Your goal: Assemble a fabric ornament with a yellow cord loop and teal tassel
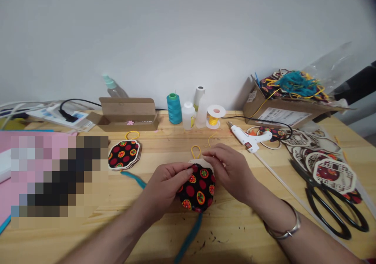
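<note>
In the middle of the table my left hand grips a black fabric ornament printed with red and orange round motifs, its thumb on the top face. Pale backing shows at the far edge, beneath a yellow cord loop. A teal tassel hangs from the near edge. My right hand is closed at the ornament's far right edge, fingers bent over the backing; what its fingertips pinch is partly hidden. Left of my hands lies a stack of similar ornaments with a yellow loop and teal tassel.
A white glue gun and large black scissors lie right, near wooden cutouts. Behind stand a teal thread cone, bottles, a yellow cord spool, a small cardboard box and a filled carton.
</note>
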`<state>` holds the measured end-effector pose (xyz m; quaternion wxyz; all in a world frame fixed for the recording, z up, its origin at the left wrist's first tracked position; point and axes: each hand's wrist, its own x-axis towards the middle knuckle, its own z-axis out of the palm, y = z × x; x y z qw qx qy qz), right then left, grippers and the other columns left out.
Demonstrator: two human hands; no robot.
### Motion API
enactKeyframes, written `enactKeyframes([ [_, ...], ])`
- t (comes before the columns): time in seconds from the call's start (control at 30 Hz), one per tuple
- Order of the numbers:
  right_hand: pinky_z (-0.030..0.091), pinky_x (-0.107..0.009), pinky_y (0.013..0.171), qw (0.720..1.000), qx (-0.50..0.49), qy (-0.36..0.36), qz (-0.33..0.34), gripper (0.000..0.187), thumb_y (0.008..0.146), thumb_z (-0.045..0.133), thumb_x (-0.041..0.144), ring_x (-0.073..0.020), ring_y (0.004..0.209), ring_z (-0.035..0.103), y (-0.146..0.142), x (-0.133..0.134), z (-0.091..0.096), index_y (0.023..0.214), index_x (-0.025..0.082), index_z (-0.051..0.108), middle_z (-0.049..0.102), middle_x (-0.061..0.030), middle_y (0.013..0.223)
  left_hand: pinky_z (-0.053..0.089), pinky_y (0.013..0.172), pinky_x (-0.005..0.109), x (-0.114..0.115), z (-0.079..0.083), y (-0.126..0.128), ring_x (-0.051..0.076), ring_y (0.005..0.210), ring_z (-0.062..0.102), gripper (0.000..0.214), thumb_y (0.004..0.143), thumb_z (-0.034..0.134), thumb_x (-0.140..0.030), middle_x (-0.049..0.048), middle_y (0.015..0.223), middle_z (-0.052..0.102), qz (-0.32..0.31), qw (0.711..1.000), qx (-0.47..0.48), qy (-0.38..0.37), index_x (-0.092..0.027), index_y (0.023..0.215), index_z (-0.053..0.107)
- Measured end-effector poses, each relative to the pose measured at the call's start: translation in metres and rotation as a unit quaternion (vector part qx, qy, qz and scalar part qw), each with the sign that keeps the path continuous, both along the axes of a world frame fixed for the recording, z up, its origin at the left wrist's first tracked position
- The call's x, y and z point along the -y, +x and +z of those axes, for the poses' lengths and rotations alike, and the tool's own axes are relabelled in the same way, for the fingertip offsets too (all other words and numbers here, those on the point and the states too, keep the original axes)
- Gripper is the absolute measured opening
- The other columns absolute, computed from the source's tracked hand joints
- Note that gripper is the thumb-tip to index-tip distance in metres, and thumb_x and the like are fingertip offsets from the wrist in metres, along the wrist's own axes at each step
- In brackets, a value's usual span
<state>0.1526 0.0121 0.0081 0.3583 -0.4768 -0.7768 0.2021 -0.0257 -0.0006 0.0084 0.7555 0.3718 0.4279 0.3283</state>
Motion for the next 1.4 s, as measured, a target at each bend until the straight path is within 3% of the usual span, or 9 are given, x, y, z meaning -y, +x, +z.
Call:
enactKeyframes([
  [0.17, 0.041, -0.029, 0.069, 0.99, 0.035, 0.107, 0.082, 0.013, 0.084, 0.05, 0.018, -0.0152, 0.076, 0.051, -0.002, 0.005, 0.001, 0.085, 0.014, 0.062, 0.062, -0.0059, 0.081, 0.046, 0.073, 0.025, 0.001, -0.001, 0.001, 0.015, 0.076, 0.063, 0.023, 0.077, 0.059, -0.028, 0.0027, 0.084, 0.072, -0.005, 0.999, -0.025, 0.023, -0.021, 0.096, 0.069],
  [0.4, 0.039, -0.03, 0.066, 0.983, 0.103, 0.129, 0.076, 0.018, 0.085, 0.046, 0.017, -0.0157, 0.071, 0.049, -0.004, 0.004, -0.002, 0.08, 0.013, 0.063, 0.061, -0.0054, 0.074, 0.047, 0.072, 0.024, 0.001, 0.003, 0.003, 0.015, 0.078, 0.062, 0.022, 0.08, 0.054, -0.028, -0.0006, 0.082, 0.072, -0.036, 0.991, -0.101, 0.085, -0.024, 0.096, 0.07],
  [0.63, 0.036, -0.031, 0.065, 0.965, 0.187, 0.16, 0.093, 0.014, 0.083, 0.045, 0.013, -0.0176, 0.074, 0.046, -0.002, 0.006, -0.005, 0.086, 0.013, 0.059, 0.059, -0.006, 0.079, 0.047, 0.072, 0.025, 0.002, 0.007, 0.003, 0.017, 0.08, 0.061, 0.025, 0.081, 0.051, -0.026, -0.0004, 0.081, 0.071, -0.049, 0.973, -0.175, 0.144, -0.023, 0.097, 0.07],
  [0.87, 0.035, -0.031, 0.064, 0.966, 0.211, 0.129, 0.077, 0.015, 0.082, 0.042, 0.011, -0.0179, 0.071, 0.044, -0.005, 0.008, -0.005, 0.079, 0.014, 0.057, 0.056, -0.0067, 0.076, 0.046, 0.071, 0.026, 0.002, 0.009, 0.004, 0.018, 0.078, 0.06, 0.025, 0.081, 0.05, -0.026, 0.0003, 0.08, 0.07, -0.061, 0.961, -0.208, 0.17, -0.023, 0.095, 0.07],
  [1.07, 0.037, -0.028, 0.063, 0.99, 0.126, 0.061, 0.01, 0.017, 0.083, 0.041, 0.012, -0.0165, 0.07, 0.048, -0.014, 0.011, -0.005, 0.073, 0.015, 0.055, 0.057, -0.0062, 0.073, 0.045, 0.071, 0.023, 0.004, 0.007, 0.002, 0.016, 0.077, 0.06, 0.025, 0.082, 0.05, -0.026, -0.0007, 0.079, 0.07, -0.06, 0.958, -0.202, 0.196, -0.024, 0.097, 0.069],
  [1.17, 0.037, -0.028, 0.061, 0.992, 0.109, 0.052, -0.047, 0.017, 0.084, 0.041, 0.014, -0.0168, 0.068, 0.049, -0.004, 0.001, -0.003, 0.073, 0.016, 0.054, 0.057, -0.0056, 0.07, 0.045, 0.069, 0.021, 0.007, 0.007, 0.001, 0.015, 0.076, 0.06, 0.024, 0.081, 0.052, -0.025, -0.0018, 0.08, 0.071, -0.049, 0.956, -0.208, 0.201, -0.026, 0.096, 0.07],
  [1.3, 0.035, -0.027, 0.057, 0.982, 0.06, 0.032, -0.176, 0.019, 0.084, 0.045, 0.023, -0.0149, 0.062, 0.048, 0.021, -0.017, 0.004, 0.069, 0.017, 0.054, 0.055, -0.003, 0.065, 0.047, 0.07, 0.021, 0.006, 0.008, 0.003, 0.015, 0.078, 0.063, 0.021, 0.08, 0.055, -0.028, -0.0017, 0.084, 0.072, -0.021, 0.983, -0.146, 0.111, -0.025, 0.094, 0.07],
  [1.4, 0.035, -0.026, 0.056, 0.992, 0.035, -0.034, -0.12, 0.029, 0.087, 0.041, 0.03, -0.0133, 0.06, 0.048, 0.024, -0.018, 0.011, 0.063, 0.017, 0.054, 0.055, -0.0016, 0.062, 0.049, 0.069, 0.024, 0.003, 0.007, 0.005, 0.016, 0.074, 0.064, 0.021, 0.079, 0.056, -0.032, 0.0012, 0.081, 0.073, -0.01, 0.995, -0.089, 0.04, -0.02, 0.088, 0.071],
])
